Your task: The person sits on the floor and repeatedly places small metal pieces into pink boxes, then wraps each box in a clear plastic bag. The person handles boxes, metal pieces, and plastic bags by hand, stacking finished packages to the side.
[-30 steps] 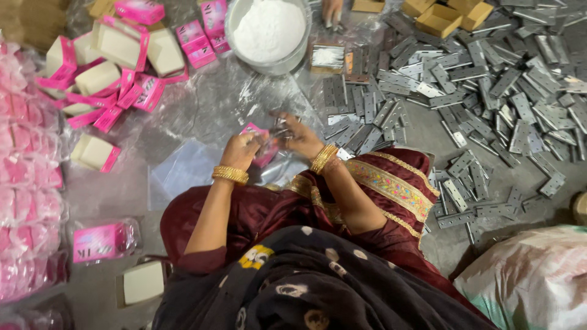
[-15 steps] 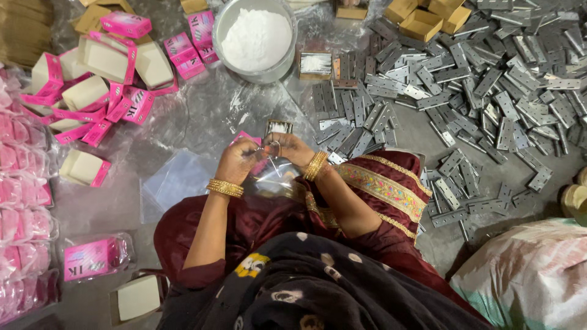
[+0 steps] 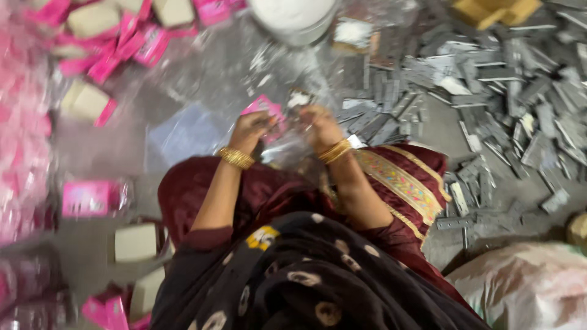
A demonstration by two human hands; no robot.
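Both hands meet over the lap: the left hand [image 3: 249, 129] has its fingers curled around a small pink box [image 3: 266, 111], the right hand [image 3: 320, 125] pinches a clear bag [image 3: 287, 150] beside it

Grey floor [image 3: 116, 153], partly under clear plastic sheeting [image 3: 202, 73]. Flat grey metal pieces [image 3: 489, 91] heaped toward two o'clock; pink cartons [image 3: 36, 122] toward ten. Even, soft light; picture blurred.

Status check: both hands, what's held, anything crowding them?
Left hand grips a small pink box. Right hand pinches a clear plastic bag beside it, hands close together. Grey metal strips heaped right; pink cartons scattered left. Frame blurred.
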